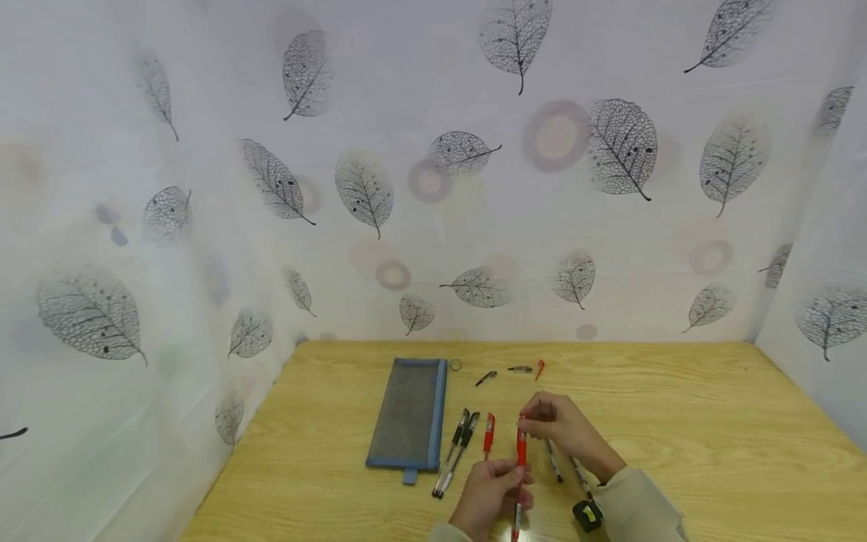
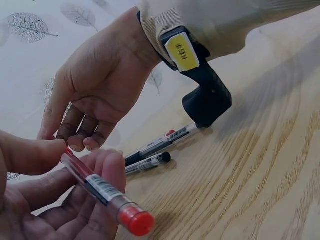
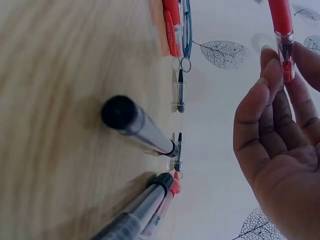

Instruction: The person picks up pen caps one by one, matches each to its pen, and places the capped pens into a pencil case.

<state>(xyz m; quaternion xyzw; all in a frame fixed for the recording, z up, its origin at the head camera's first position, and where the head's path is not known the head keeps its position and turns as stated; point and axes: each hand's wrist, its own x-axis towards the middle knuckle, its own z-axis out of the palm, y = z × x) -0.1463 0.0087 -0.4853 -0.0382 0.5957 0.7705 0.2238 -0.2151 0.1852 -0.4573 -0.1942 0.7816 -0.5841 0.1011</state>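
Note:
A red gel pen (image 1: 521,449) stands nearly upright between my two hands. My left hand (image 1: 489,493) grips its barrel low down, thumb against the fingers; in the left wrist view the barcode label and red end plug of the pen (image 2: 107,192) stick out. My right hand (image 1: 567,435) pinches the pen's upper end between thumb and fingertips. In the right wrist view that end, below the red grip (image 3: 281,17), is clear with red inside. Fingers partly cover it.
Left of my hands lie a grey mesh pouch (image 1: 406,414) with blue edging, two black pens (image 1: 455,452) and another red pen (image 1: 489,433). More pens (image 1: 553,461) lie by my right forearm. Small caps, one black-clipped (image 1: 486,378) and one red (image 1: 539,369), lie farther back.

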